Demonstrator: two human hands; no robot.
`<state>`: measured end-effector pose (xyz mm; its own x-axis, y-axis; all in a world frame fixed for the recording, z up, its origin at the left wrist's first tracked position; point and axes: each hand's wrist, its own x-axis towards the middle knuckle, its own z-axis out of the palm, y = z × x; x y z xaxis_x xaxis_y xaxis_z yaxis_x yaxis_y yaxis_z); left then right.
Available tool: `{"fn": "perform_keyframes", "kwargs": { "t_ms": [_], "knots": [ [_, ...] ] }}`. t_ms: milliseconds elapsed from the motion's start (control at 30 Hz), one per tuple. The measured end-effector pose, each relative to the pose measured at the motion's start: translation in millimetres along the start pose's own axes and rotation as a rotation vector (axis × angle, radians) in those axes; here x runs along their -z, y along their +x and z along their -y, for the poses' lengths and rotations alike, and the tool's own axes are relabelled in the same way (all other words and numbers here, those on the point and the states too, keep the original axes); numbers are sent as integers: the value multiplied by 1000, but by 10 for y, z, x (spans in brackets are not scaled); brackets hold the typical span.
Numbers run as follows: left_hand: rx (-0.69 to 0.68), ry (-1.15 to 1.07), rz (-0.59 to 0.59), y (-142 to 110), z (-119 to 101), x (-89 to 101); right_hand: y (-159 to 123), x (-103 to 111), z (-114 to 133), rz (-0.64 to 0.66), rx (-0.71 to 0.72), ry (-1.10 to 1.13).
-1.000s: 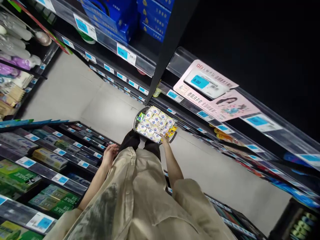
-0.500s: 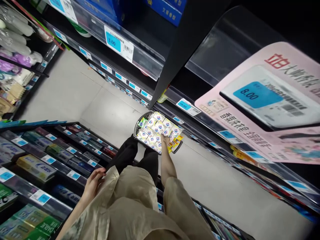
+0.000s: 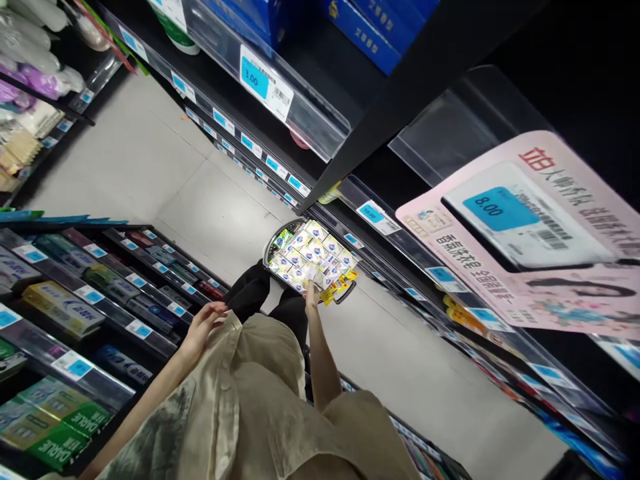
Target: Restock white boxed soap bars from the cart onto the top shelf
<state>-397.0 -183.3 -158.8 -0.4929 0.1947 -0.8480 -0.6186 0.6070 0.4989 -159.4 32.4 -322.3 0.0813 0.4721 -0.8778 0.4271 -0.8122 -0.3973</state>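
A black basket (image 3: 270,241) stands low by my legs, filled with several rows of small white boxes (image 3: 315,250) bearing blue-and-red logos. My right hand (image 3: 312,295) is over the basket's near side, its fingers closed on a small pale box (image 3: 313,274); the grip is partly hidden. Yellow packets (image 3: 340,287) lie beside it at the basket's right end, and a green packet (image 3: 284,238) is at the far left end. Empty, my left hand (image 3: 206,325) hangs at the side of my beige jacket (image 3: 260,380), fingers loosely apart, near the left shelves.
Toothpaste shelves (image 3: 85,293) rise close on the left. To the right stands a dark shelf rack with price tags (image 3: 267,81) and a protruding pink sign (image 3: 530,233). Grey floor (image 3: 190,173) runs between them. Wrapped goods (image 3: 35,80) fill another shelf at upper left.
My right hand has drawn back and left across the basket, a pale box now at its fingers. My left hand has shifted slightly right and up. The view has turned a little.
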Motion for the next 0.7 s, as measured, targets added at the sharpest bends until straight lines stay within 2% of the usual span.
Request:
{"fn": "perform_keyframes", "kwargs": {
  "t_ms": [100, 167, 300, 333, 400, 467, 500, 567, 633, 700],
  "knots": [
    [-5, -39, 33, -16, 19, -77, -329, -161, -30, 78, 66, -85],
    [-22, -77, 42, -46, 1, -121, -664, -295, 29, 200, 175, -135],
    [-32, -161, 87, -128, -110, -197, -1459, -622, 319, 637, 660, -320],
    [-28, -184, 60, -141, -145, -207, -1618, -704, 398, 711, 762, -351],
    [-29, -216, -26, -144, -206, -209, -1808, -837, 515, 802, 859, -358],
    [-49, -235, -66, -120, -246, -193, -1788, -901, 553, 849, 838, -298],
    [-55, -240, -61, -104, -255, -183, -1696, -901, 544, 846, 792, -252],
    [-63, -248, -40, -76, -253, -169, -1371, -834, 496, 759, 684, -163],
    [-65, -251, -28, -63, -230, -161, -915, -670, 457, 547, 566, -107],
    [-49, -247, -25, -58, -199, -149, -415, -423, 474, 230, 406, -49]
  ]
}}
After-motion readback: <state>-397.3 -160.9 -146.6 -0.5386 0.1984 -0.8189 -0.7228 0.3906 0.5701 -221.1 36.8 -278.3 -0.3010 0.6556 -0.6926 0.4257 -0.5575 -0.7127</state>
